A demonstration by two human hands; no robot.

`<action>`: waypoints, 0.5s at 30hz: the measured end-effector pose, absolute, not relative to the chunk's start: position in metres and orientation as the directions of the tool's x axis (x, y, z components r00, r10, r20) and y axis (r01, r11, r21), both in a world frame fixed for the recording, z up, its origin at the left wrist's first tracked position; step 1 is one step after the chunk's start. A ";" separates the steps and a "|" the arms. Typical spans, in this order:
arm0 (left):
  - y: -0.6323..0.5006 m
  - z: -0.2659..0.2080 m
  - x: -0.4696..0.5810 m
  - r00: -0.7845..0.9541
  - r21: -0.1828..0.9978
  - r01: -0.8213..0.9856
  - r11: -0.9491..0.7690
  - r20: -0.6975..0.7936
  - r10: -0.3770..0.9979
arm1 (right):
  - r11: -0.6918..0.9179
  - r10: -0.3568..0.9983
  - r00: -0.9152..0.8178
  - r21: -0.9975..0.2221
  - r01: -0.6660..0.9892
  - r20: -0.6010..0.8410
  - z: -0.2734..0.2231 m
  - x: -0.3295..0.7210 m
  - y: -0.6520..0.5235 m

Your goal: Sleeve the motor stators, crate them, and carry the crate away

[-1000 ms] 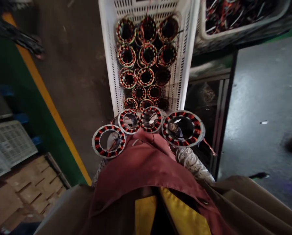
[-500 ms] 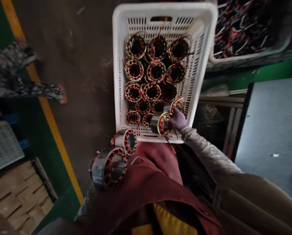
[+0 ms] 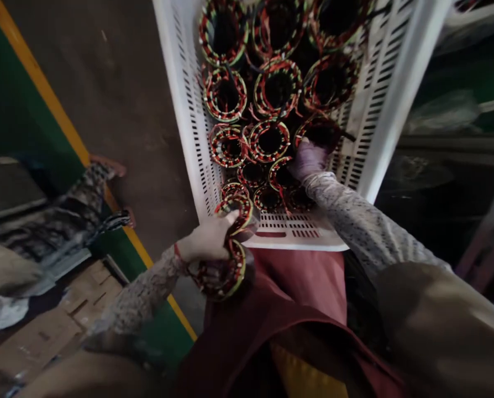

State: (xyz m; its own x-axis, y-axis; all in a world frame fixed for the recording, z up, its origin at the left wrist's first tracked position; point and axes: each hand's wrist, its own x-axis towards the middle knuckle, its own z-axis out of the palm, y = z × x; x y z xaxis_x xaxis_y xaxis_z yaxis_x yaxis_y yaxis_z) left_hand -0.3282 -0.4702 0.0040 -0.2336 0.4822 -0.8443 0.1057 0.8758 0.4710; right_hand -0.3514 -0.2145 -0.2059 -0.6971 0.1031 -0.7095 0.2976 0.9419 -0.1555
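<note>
My left hand (image 3: 209, 237) is closed on two motor stators with red and black windings. The upper stator (image 3: 246, 213) is over the near left corner of the white plastic crate (image 3: 309, 242); the lower stator (image 3: 239, 271) hangs just outside, above my red apron (image 3: 292, 276). Inside the crate, my gloved right hand (image 3: 311, 163) grips the rim of a stator (image 3: 300, 130) near the right wall, thumb on top; its other fingers are mostly hidden. Several more stators (image 3: 269, 141) stand upright in rows with their winding ends facing up.
On the left, another person's limbs in patterned cloth (image 3: 64, 204) reach toward the yellow floor line (image 3: 60, 116). Cardboard boxes (image 3: 43, 337) lie at the lower left. A clear plastic bag (image 3: 446, 119) rests on the right, beyond the crate's right wall.
My left hand has come up from beside my lap to the crate's near edge with two stators. My right hand no longer carries its two tilted stators and sits farther into the crate. The view is closer.
</note>
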 end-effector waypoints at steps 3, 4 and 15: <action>-0.434 -0.027 -0.355 -0.010 0.479 0.520 0.708 -0.825 0.565 | 0.944 0.062 -0.722 -0.196 0.267 -0.689 -0.213 -0.351 -0.213; -0.424 -0.040 -0.359 0.038 0.473 0.609 0.637 -0.819 0.573 | 0.945 0.052 -0.717 -0.197 0.260 -0.695 -0.213 -0.352 -0.213; -0.440 -0.154 -0.340 -0.173 0.248 0.767 0.591 -0.808 0.563 | 0.891 0.011 -0.669 -0.297 0.345 -0.743 -0.181 -0.370 -0.217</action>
State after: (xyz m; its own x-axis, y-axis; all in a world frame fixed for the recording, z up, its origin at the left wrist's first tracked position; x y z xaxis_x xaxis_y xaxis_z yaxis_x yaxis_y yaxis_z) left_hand -0.3395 -0.4404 -0.1541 -0.1727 0.5633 -0.8080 0.7675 0.5912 0.2481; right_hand -0.3704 -0.2170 -0.1813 -0.6692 0.0110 -0.7430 0.3445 0.8905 -0.2971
